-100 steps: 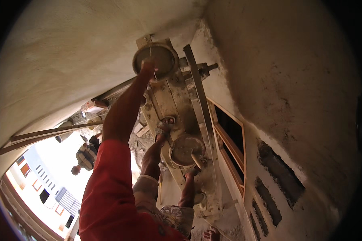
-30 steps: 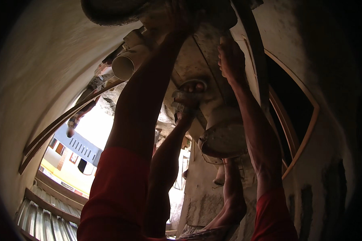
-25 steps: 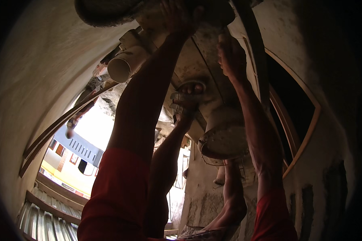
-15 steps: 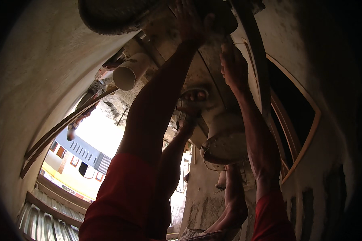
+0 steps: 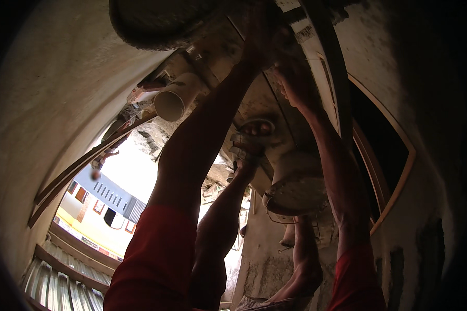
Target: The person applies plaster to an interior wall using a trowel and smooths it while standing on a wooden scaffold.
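My left hand (image 5: 262, 44) reaches onto a dark, dusty board (image 5: 280, 116) beside a round mortar pan (image 5: 155, 23) at the top, fingers stretched out in shadow. Just right and below, my right hand (image 5: 294, 85) has curled fingers; what they hold is too dark to make out. Under my right forearm a mortar-crusted bucket (image 5: 290, 189) with a wire handle stands on the boards. My sandalled foot (image 5: 253, 129) is between my arms on the boards.
A long beam (image 5: 329, 62) runs right of my hands, beside a wooden window frame (image 5: 410, 160). A white pipe (image 5: 168, 103) lies left of the boards. Long laths (image 5: 83, 160) lean along the left wall. Another person (image 5: 101, 166) is far below in the bright opening.
My left hand has left the upper pan for the board, and my right hand has come into view. Over the last second both hands have drawn closer together, and the view has shifted slightly.
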Motion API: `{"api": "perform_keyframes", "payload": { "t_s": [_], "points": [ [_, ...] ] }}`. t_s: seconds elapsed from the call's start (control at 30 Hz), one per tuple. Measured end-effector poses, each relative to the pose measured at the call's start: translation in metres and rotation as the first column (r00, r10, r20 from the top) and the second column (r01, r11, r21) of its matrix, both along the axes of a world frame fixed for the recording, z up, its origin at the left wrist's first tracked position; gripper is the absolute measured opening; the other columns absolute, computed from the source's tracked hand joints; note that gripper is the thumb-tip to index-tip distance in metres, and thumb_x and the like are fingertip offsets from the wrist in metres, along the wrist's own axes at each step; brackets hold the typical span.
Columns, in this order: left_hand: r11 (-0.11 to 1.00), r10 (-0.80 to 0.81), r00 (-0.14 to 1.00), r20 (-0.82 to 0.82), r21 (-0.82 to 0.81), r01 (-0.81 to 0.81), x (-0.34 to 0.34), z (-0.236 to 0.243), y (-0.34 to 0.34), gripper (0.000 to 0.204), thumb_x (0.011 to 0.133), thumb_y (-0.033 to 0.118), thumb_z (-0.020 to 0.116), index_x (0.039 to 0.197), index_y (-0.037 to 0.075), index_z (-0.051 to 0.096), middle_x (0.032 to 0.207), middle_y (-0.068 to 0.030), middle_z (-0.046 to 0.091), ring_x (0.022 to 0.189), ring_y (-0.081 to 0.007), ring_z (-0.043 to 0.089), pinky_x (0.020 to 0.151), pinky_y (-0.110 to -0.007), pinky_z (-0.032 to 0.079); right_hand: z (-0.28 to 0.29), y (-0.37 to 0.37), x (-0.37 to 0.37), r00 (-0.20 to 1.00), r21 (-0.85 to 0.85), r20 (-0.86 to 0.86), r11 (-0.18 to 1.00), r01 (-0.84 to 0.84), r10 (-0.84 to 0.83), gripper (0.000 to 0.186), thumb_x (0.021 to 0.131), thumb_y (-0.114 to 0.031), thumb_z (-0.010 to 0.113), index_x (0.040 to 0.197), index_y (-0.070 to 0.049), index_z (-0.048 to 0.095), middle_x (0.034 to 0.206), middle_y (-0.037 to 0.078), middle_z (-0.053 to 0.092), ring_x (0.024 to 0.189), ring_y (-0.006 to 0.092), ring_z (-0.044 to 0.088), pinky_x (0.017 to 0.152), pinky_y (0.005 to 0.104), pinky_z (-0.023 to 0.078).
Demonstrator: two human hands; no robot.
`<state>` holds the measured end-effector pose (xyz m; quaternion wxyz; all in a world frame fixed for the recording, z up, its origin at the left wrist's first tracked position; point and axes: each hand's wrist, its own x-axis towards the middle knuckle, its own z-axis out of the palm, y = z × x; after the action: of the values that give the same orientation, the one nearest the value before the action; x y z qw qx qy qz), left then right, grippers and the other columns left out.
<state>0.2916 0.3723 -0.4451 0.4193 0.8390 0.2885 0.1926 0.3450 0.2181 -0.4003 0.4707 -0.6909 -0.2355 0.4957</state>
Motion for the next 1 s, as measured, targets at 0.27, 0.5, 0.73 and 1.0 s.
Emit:
{"api": "perform_keyframes", "payload": {
  "t_s": [0.27, 0.5, 0.73, 1.0],
  "points": [
    [0.980, 0.065, 0.998, -0.024, 0.191, -0.060, -0.017, 0.013, 0.011, 0.083, 0.096, 0.053, 0.041, 0.147, -0.008, 0.017, 0.151, -0.0304, 0.022, 0.141, -0.0465, 0.018, 0.116, -0.052, 0.013, 0.042, 0.012, 0.036, 0.973, -0.342, -0.125, 0.929, 0.144, -0.196, 0.027, 0.089, -0.027, 0.059, 0.106, -0.006, 0.058, 0.065, -0.004, 0.047, 0.050, 0.0048, 0.044, 0.043, 0.0230, 0.037],
    [0.978, 0.165, 0.977, -0.137, 0.151, -0.144, 0.014, 0.000, 0.039, 0.091, 0.094, 0.061, 0.037, 0.148, -0.009, 0.016, 0.151, -0.0323, 0.020, 0.141, -0.0471, 0.017, 0.116, -0.053, 0.012, 0.024, 0.038, 0.078, 0.987, -0.270, -0.147, 0.962, 0.023, -0.065, 0.040, 0.088, -0.025, 0.063, 0.124, -0.009, 0.056, 0.062, -0.006, 0.044, 0.047, 0.0037, 0.039, 0.041, 0.0206, 0.031],
    [0.973, 0.171, 0.950, -0.263, 0.199, -0.120, 0.012, -0.004, 0.031, 0.095, 0.092, 0.064, 0.037, 0.149, -0.007, 0.011, 0.153, -0.0314, 0.016, 0.143, -0.0461, 0.011, 0.116, -0.055, 0.005, 0.023, 0.032, 0.073, 0.975, -0.266, -0.192, 0.951, -0.158, 0.108, 0.037, 0.087, -0.026, 0.062, 0.119, -0.008, 0.057, 0.063, -0.004, 0.045, 0.049, 0.0046, 0.042, 0.042, 0.0220, 0.035],
    [0.980, 0.195, 0.977, -0.082, 0.048, -0.192, -0.062, 0.095, -0.032, 0.087, 0.093, 0.055, 0.046, 0.150, -0.002, 0.013, 0.154, -0.0274, 0.016, 0.144, -0.0451, 0.013, 0.114, -0.059, 0.008, 0.096, -0.033, 0.028, 0.963, -0.295, -0.266, 0.949, -0.113, 0.032, 0.029, 0.090, -0.026, 0.057, 0.109, -0.004, 0.058, 0.066, -0.002, 0.050, 0.051, 0.0063, 0.047, 0.045, 0.0245, 0.040]
  ]
}}
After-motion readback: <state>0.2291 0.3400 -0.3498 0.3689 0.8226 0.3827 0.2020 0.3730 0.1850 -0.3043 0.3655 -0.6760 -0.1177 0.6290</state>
